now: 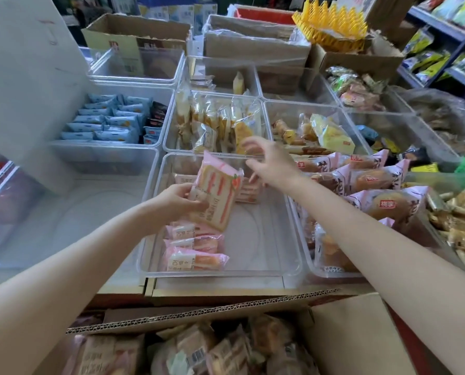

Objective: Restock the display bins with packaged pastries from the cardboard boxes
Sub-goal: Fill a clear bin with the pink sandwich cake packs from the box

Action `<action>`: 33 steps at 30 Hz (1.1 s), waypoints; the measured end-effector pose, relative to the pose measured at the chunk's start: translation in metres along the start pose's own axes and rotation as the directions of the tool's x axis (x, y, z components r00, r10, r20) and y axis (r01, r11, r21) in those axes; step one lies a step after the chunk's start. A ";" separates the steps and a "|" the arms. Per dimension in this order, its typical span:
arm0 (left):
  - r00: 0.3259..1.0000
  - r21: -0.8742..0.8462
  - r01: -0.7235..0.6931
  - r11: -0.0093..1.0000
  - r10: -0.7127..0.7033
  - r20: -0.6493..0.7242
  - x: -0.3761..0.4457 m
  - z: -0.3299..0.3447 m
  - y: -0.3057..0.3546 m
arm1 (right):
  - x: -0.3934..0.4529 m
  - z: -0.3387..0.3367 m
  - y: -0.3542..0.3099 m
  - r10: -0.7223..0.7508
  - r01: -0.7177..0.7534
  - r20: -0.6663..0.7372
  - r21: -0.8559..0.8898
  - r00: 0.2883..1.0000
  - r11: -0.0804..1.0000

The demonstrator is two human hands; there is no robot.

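Head view: we see the left hand (177, 199) gripping a pink-wrapped sandwich pastry packet (214, 193) above the clear plastic display bin (266, 272); the right hand (269, 162), fingers loosely spread, hovers over that bin's far rim, holding nothing.

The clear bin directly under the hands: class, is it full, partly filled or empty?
Partly filled. The clear bin holds pink packets along its left side and far end; its right half shows bare bottom.
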State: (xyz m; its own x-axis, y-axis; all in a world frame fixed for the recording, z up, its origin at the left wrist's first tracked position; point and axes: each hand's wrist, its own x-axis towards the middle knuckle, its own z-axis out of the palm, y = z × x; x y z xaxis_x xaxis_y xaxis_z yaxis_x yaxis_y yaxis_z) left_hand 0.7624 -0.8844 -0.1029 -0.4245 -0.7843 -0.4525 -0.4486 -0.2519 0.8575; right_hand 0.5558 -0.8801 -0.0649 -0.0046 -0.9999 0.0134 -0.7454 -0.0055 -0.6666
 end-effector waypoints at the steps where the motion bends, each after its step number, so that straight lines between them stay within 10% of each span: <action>1: 1.000 0.095 0.007 0.995 -0.008 0.004 0.001 -0.002 0.003 | -0.001 -0.004 -0.008 -0.176 0.184 0.064 -0.176 0.982 0.967; 4: 0.995 0.510 -0.051 0.859 0.087 -0.047 0.010 0.001 0.016 | 0.000 0.012 -0.029 -0.276 0.484 0.423 -0.536 0.863 0.691; 7: 0.950 0.567 -0.091 0.819 0.242 -0.197 0.014 0.015 0.030 | 0.014 0.031 -0.022 -0.189 0.457 0.430 -0.697 0.883 0.553; 19: 0.997 0.724 0.075 0.685 -0.054 -0.052 0.011 0.002 -0.050 | 0.034 0.063 0.039 0.164 0.126 0.276 -0.789 0.947 0.601; 27: 0.989 0.627 -0.020 0.778 0.106 -0.099 -0.003 -0.005 -0.053 | 0.043 0.105 0.065 0.294 -0.070 0.218 -0.682 0.931 0.728; 33: 0.953 0.546 -0.185 0.817 0.286 -0.105 -0.024 -0.001 -0.034 | 0.011 0.071 0.021 0.095 -0.011 0.203 -0.377 0.974 0.926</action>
State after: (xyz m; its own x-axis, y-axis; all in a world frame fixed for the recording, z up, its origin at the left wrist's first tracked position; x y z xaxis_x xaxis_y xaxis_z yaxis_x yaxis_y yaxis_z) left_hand 0.7888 -0.8575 -0.1210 -0.4497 -0.8787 -0.1602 -0.7177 0.2487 0.6504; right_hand 0.5871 -0.8926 -0.1312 0.0605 -0.9776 -0.2018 -0.9415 0.0113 -0.3368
